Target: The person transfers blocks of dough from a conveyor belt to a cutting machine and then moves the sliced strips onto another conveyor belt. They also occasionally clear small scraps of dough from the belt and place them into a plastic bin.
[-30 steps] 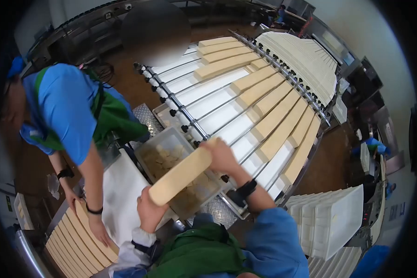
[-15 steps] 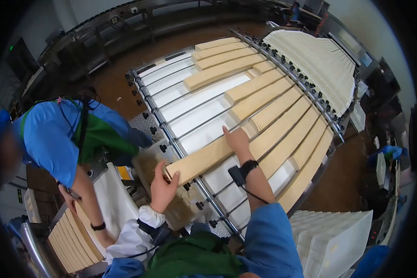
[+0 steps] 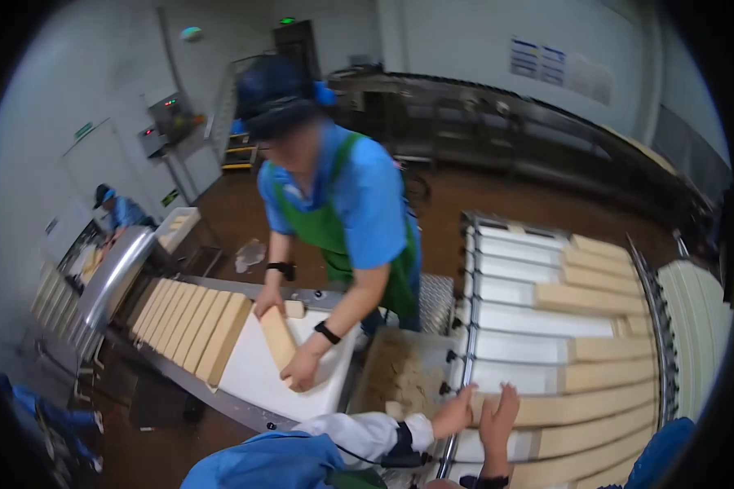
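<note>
L hand (image 3: 453, 415) is at the near end of a long pale block (image 3: 575, 410), its grip hidden, can't tell; R hand (image 3: 498, 417), fingers loosely spread, is at the same end, contact unclear. Block lies flat in a lane of the rod-divided desk (image 3: 507, 323), w/ other blocks (image 3: 587, 296) in nearby lanes. Prob. hefty, fairly stiff, easily dented; best held low, near both ends. Just beside: scrap bin (image 3: 366, 363). Beyond, a co-worker (image 3: 342, 216) grasps another block (image 3: 277, 338) on a white-topped desk (image 3: 243, 368).
</note>
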Available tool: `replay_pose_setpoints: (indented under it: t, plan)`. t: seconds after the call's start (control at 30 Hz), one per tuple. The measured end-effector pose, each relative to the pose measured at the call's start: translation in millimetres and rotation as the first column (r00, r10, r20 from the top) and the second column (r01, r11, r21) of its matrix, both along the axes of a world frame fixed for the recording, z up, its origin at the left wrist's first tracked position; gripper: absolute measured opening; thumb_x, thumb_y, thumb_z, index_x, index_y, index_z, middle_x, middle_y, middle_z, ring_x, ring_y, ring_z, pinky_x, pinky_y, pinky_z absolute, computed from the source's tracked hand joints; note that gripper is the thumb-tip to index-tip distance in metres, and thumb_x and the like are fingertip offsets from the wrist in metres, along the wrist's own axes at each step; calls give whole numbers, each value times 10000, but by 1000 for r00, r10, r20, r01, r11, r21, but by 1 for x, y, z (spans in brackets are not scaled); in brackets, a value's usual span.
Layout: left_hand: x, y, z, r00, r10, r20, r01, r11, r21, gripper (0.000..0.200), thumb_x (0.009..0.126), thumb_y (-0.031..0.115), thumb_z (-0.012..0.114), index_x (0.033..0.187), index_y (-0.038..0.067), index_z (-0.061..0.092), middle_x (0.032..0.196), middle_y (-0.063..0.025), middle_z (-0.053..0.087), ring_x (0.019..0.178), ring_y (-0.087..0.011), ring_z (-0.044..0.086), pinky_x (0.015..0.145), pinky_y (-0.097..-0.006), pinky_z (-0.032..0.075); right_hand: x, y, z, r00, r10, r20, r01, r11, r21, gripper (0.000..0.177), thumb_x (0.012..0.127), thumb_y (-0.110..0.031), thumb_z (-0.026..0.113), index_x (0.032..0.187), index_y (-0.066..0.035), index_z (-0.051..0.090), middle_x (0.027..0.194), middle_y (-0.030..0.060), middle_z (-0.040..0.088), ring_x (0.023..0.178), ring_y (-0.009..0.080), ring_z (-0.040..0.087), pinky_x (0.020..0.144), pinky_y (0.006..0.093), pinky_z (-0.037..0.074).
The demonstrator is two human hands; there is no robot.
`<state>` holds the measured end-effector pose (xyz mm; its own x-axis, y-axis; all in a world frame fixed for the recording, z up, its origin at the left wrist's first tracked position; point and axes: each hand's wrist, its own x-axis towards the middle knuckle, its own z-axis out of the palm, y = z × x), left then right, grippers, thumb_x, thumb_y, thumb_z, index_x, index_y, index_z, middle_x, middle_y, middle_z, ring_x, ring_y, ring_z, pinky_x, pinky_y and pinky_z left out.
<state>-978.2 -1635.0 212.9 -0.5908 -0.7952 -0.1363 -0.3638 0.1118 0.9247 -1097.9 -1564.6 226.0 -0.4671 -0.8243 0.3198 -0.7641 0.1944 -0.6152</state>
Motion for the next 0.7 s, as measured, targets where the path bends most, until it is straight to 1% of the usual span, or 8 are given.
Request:
replay_pose_setpoints:
  t: [0.03,0.1,0.27,0.37,0.43,0.5,0.57,0.7]
  plan:
    - [-3,2,-8,1000,16,-13,-16,1000,-27,540,860,111,493,1373,118,324,719,-219,612,664,-394,615,592,-483,457,9,-1,-1,996,76,52,-77,997,25,478,844,-188,559,1263,25,469,1320,254,444,1285,430,351,1089,562,197]
    - [-1,-5,-3,999,18,-48,-18,1000,-6,522,871,111,476,1370,123,324,730,-228,616,677,-398,617,595,-487,454,18,-8,-6,998,66,-18,-64,995,81,476,839,-174,555,1262,26,468,1324,252,439,1291,425,344,1094,565,184]
    - [4,-9,3,999,-15,-31,14,1000,-19,524,871,119,473,1369,101,310,760,-258,621,715,-425,617,634,-505,468,33,-9,16,972,-103,-210,145,971,191,523,801,-165,593,1272,24,468,1351,239,420,1332,412,297,1098,594,143]
    - [33,-16,31,1000,9,5,-9,1000,29,525,865,115,475,1364,84,314,726,-258,614,698,-441,611,638,-514,476,40,-9,6,963,-143,-227,203,942,269,606,774,-177,632,1313,19,437,1400,243,371,1368,414,238,1099,611,121]
    - [64,-24,63,997,36,70,-38,999,32,527,864,137,503,1354,63,326,860,-281,617,791,-449,609,715,-511,485,46,-11,-4,957,-160,-244,234,920,315,681,753,-189,657,1346,23,396,1430,246,329,1382,423,198,1100,619,105]
    - [93,-32,49,995,101,-20,-102,951,-293,559,837,219,623,1315,39,397,1017,-246,587,897,-375,599,801,-443,483,49,-16,1,954,-176,-241,258,893,370,827,706,-196,690,1415,-6,311,1474,258,256,1400,443,129,1093,646,68]
    - [120,-39,43,996,80,-45,-92,867,-490,592,808,249,670,1294,14,425,1165,-233,526,1060,-370,531,932,-424,425,47,-27,12,951,-196,-237,282,864,417,869,686,-184,691,1439,-37,284,1478,270,240,1398,459,112,1085,658,49]
    - [154,-31,60,993,74,95,-31,918,-395,579,783,242,669,1266,15,442,1185,-221,511,1140,-383,470,981,-425,387,43,-35,27,957,-204,-207,285,799,530,974,656,-216,693,1483,-85,195,1497,285,183,1399,481,67,1056,693,-11]
